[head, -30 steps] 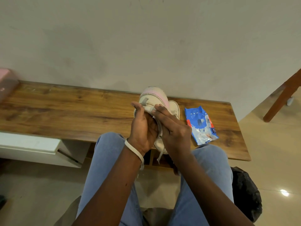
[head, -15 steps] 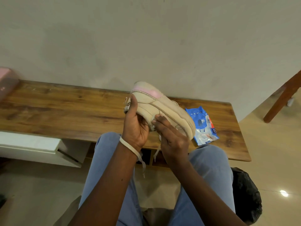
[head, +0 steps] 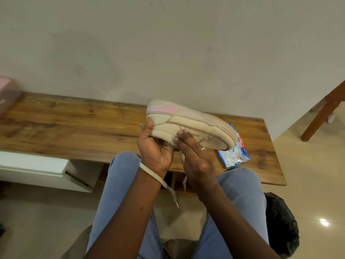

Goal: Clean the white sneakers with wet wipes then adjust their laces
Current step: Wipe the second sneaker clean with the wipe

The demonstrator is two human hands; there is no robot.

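Observation:
A white sneaker (head: pixel 194 124) with a pink heel patch is held sideways above the wooden bench (head: pixel 74 131), sole edge facing up and right. My left hand (head: pixel 155 148) grips its heel end from below. My right hand (head: pixel 194 156) presses a small wet wipe (head: pixel 175 136) against the shoe's side with the fingertips. A loose lace (head: pixel 158 179) drapes over my left wrist and hangs down. A second lace end dangles below the shoe between my hands. The blue wet wipes pack (head: pixel 235 156) lies on the bench just right of the shoe, partly hidden by its toe.
The bench stands against a plain wall. A pink-lidded box (head: pixel 7 94) sits at its far left end. A white drawer unit (head: pixel 37 169) lies below the bench on the left, a black bag (head: pixel 281 225) on the floor right, a wooden chair leg (head: pixel 323 113) far right.
The sneaker has turned from heel-up to lying sideways with its toe pointing right. My right hand moved from the heel to the shoe's side with the wipe.

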